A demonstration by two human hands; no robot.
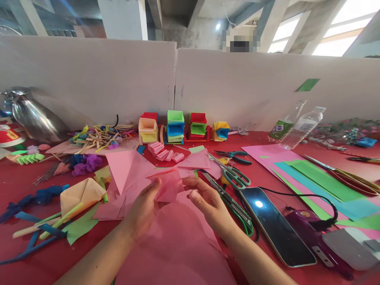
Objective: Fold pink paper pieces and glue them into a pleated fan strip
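A pink piece of folded paper point(169, 185) is pinched between the thumb and fingers of my left hand point(144, 204), its fingers mostly hidden behind the paper. My right hand point(208, 202) is at the paper's right edge, thumb and fingers apart and curved; its fingertips are beside the edge, and I cannot tell whether they touch it. Beneath both hands lies a large pink sheet point(178, 245). Left of the held piece rest more pink sheets and a pointed pink paper triangle point(121, 166). Just beyond are small folded pink strips point(162, 151).
Along the white partition point(89, 75) stand colored paper boxes point(175, 128). To my right lie scissors point(236, 176), a utility knife point(228, 202), pliers point(237, 156), a phone point(276, 225) and a purple power strip point(311, 233). A peach paper piece point(81, 196) lies left; a metal jug point(35, 113) stands behind.
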